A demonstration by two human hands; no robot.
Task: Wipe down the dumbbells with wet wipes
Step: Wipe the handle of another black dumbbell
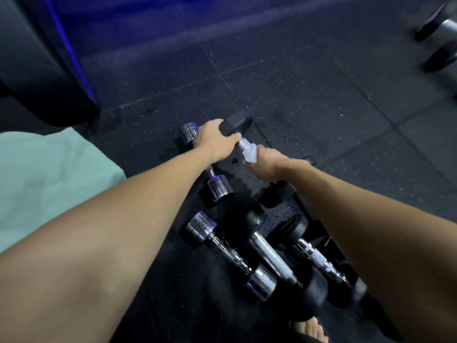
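Observation:
A black hex-head dumbbell (pixel 237 125) is tilted up off the floor, far end raised. My left hand (pixel 215 139) grips its upper head. My right hand (pixel 267 164) is wrapped round the metal handle with a white wet wipe (pixel 248 151) between palm and bar. On the dark rubber floor below lie several other dumbbells: a chrome one (pixel 218 190) partly under my left arm, another chrome one (pixel 231 253), a black-headed one with a steel handle (pixel 272 256), and a black one with a knurled handle (pixel 321 261).
A dark machine base with a blue light strip (pixel 49 70) stands at the left. A pale green cloth (pixel 49 174) lies at the left. More equipment (pixel 442 33) sits at the top right. A sandalled foot (pixel 311 330) shows at the bottom.

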